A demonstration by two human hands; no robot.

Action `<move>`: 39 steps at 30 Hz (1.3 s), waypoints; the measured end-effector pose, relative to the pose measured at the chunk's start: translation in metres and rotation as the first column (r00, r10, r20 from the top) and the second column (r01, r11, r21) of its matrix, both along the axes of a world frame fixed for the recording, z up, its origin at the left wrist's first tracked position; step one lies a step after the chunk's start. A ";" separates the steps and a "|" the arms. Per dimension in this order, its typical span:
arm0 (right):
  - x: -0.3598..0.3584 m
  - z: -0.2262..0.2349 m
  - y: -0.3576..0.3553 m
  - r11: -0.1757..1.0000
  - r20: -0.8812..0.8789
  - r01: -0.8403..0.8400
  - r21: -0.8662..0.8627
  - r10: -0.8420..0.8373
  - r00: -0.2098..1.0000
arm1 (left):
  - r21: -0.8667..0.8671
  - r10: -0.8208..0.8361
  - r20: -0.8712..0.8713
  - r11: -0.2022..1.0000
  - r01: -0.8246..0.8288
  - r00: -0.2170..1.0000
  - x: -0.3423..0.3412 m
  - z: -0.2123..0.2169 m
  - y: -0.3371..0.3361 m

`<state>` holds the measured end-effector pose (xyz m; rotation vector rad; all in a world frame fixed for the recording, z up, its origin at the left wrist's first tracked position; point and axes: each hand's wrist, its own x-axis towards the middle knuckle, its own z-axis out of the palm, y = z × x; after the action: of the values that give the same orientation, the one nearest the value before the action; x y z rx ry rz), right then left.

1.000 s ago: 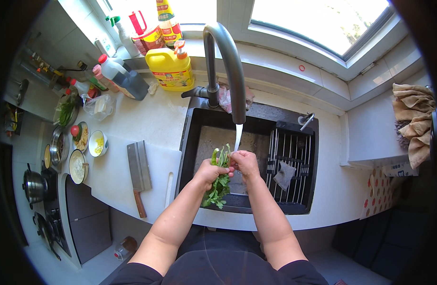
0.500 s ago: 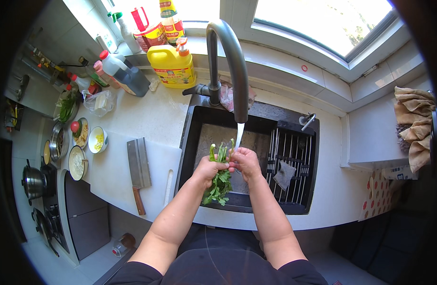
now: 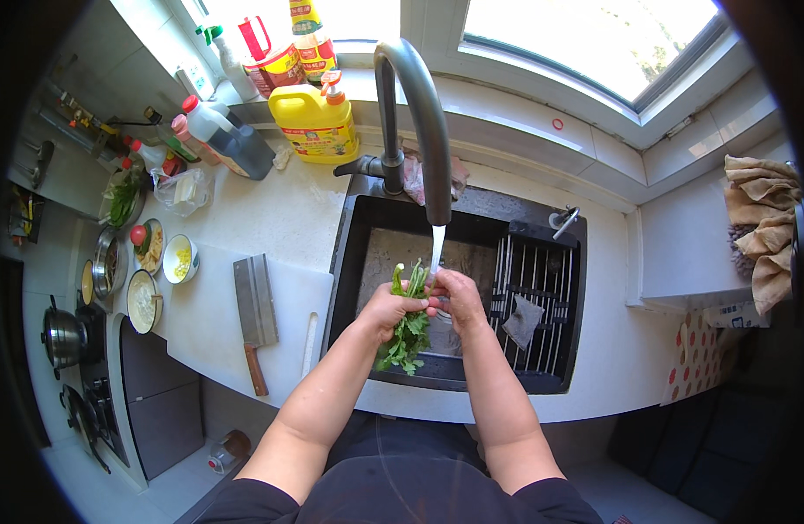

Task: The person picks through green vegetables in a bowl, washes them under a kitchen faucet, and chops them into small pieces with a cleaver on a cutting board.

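A bunch of leafy greens (image 3: pixel 410 336) with pale cut stalk ends is held over the black sink (image 3: pixel 354 262). My left hand (image 3: pixel 387 312) is closed around the stalks, which point up toward the faucet while the leaves hang below. Close beside it, my right hand (image 3: pixel 457 299) has its fingers curled in at the stalks, under the running water; its fingertips are partly hidden. Water (image 3: pixel 438 247) streams from the dark gooseneck faucet (image 3: pixel 410 83) onto this spot.
Left of the sink, a cleaver (image 3: pixel 256 301) lies on a white cutting board (image 3: pixel 205 327). Bowls of chopped food, including a white bowl (image 3: pixel 181 258), stand farther left. A yellow jug (image 3: pixel 314 127) is behind. A rack (image 3: pixel 546 301) with a grey cloth (image 3: pixel 524 321) spans the sink's right side.
My left hand and the greens have shifted slightly to the right. The right hand's fingers have moved a little along the stalks. Water keeps running.
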<state>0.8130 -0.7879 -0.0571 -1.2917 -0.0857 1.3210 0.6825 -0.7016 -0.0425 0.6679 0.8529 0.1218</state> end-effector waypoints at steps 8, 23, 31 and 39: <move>-0.003 -0.017 0.000 0.995 0.003 -0.081 0.062 0.081 0.997 | -0.032 -0.158 -0.014 0.987 0.157 0.987 0.011 -0.016 0.008; -0.007 -0.021 -0.002 0.986 -0.113 0.028 0.164 -0.009 0.994 | 0.055 -0.156 0.139 0.987 0.150 0.978 0.011 -0.027 0.000; -0.009 -0.011 -0.002 0.939 -0.375 0.119 0.324 0.011 0.927 | -0.227 0.107 0.280 0.973 -0.042 0.954 -0.003 -0.048 0.007; 0.002 -0.025 0.009 0.972 -0.281 0.090 0.216 -0.026 0.959 | 0.046 0.001 0.079 0.999 -0.005 0.997 0.012 -0.032 0.014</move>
<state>0.8148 -0.7786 -0.0817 -0.9014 -0.0025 1.3852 0.6947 -0.6872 -0.0744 0.7003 0.7771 0.1700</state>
